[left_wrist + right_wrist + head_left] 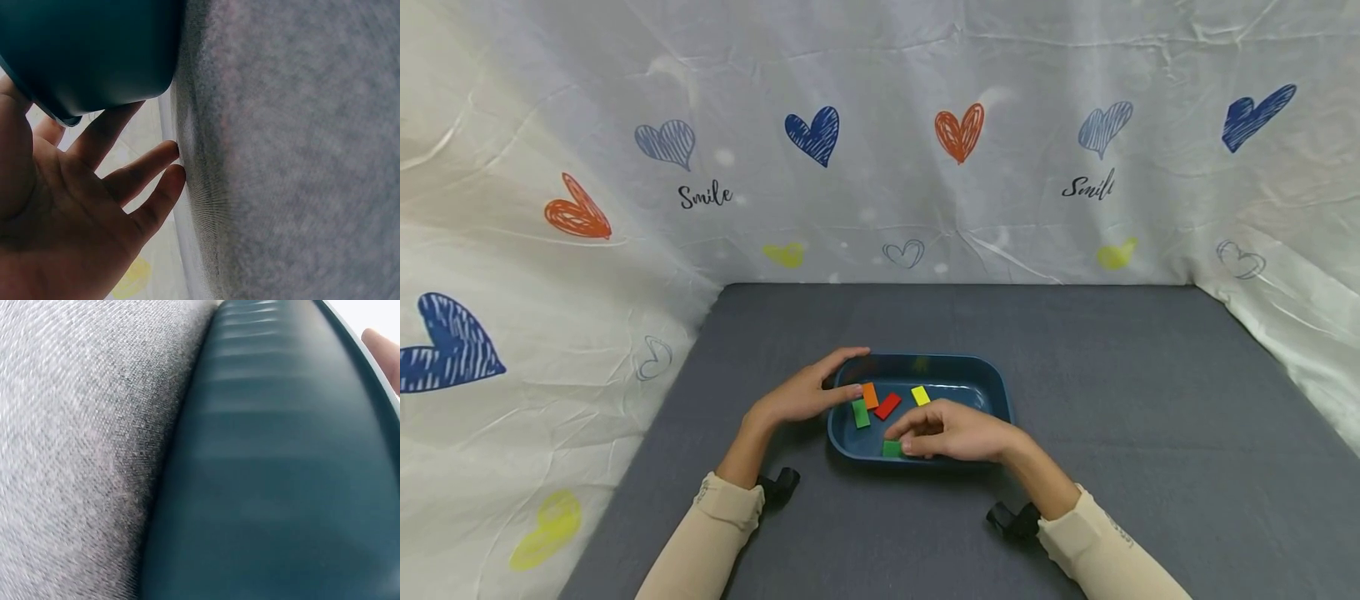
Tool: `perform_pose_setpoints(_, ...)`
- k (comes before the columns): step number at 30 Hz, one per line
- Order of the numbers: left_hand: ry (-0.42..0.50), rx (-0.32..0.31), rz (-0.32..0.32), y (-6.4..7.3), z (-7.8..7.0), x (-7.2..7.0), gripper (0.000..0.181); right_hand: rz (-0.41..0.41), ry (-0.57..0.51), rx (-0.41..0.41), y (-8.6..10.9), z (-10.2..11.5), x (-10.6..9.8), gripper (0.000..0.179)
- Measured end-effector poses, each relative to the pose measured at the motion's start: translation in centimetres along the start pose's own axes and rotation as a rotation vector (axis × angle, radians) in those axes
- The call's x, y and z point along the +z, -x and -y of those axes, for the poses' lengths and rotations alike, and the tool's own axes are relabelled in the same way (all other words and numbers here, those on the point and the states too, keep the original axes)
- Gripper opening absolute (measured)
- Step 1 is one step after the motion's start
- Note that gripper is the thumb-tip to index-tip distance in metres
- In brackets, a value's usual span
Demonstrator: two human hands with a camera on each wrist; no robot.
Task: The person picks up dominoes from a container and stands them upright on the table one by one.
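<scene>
A dark teal tray (955, 367) lies on the grey cloth, holding several small coloured blocks. My left hand (801, 393) grips its left end, thumb over the rim beside an orange block (870, 395), other fingers outside. In the left wrist view, those fingers (140, 172) spread beneath and beside the tray's wall (94, 50). Near the front wall, my right hand (955, 429) pinches a green block (891, 448), partly covered by the thumb. Another green block (861, 413), a red block (887, 406) and a yellow block (921, 396) lie inside. The right wrist view shows mostly the tray's outer wall (269, 487).
Grey cloth (1120, 375) covers the table around the tray. A white curtain (880, 75) printed with hearts hangs behind and along both sides. Black wrist-camera mounts (1015, 521) sit under both wrists, just above the cloth.
</scene>
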State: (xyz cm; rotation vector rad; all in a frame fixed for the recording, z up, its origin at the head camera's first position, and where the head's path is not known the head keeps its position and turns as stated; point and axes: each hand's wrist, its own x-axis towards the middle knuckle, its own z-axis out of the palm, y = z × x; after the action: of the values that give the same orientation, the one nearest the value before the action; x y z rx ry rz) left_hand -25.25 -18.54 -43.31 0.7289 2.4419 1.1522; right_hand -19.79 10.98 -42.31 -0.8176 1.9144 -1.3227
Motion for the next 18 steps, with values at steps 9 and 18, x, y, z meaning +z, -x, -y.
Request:
perform_pose_setpoints(9, 0.007, 0.013, 0.005, -0.05, 0.02, -0.06, 0.065, -0.031, -0.027, -0.027, 0.29, 0.46, -0.1, 0.038)
perform_pose_setpoints(18, 0.019, 0.023, 0.011, -0.02, 0.06, 0.0, 0.065, -0.052, -0.063, -0.02, 0.68, 0.59, -0.36, 0.042)
